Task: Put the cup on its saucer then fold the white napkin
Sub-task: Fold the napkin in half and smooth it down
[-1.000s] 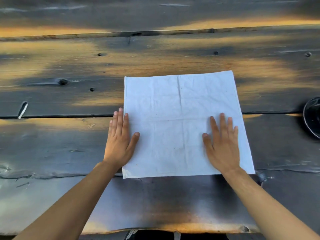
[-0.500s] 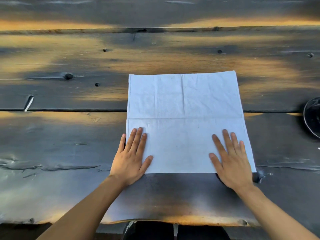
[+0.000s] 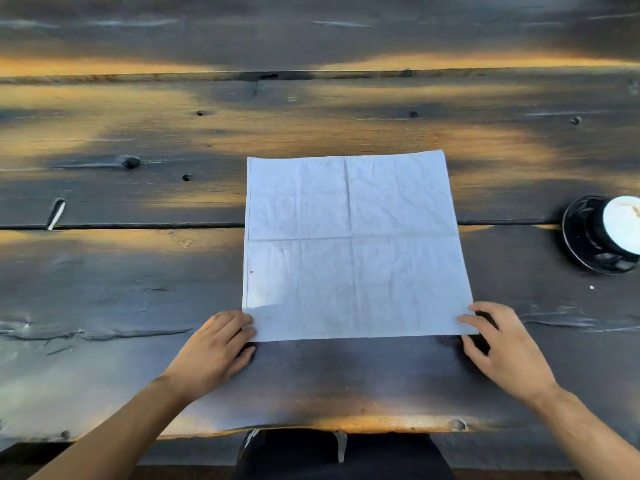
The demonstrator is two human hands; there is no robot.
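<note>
You are pinching the white napkin [image 3: 353,244]'s near corners with your left hand [image 3: 216,348] and right hand [image 3: 502,351], fingers curling, readying its first fold.

napkin [image 3: 353,244]: creased matt cloth; table [image 3: 311,375]: rough dark-stained wood; saucer [image 3: 578,237]: glossy black

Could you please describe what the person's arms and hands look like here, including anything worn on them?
Both forearms are bare from the frame's lower edge to the wrists, with no sleeves in view. The left hand and the right hand are bare too: no gloves, and no rings, watch or bracelet that I can see. Nails look short and unpainted.
</note>
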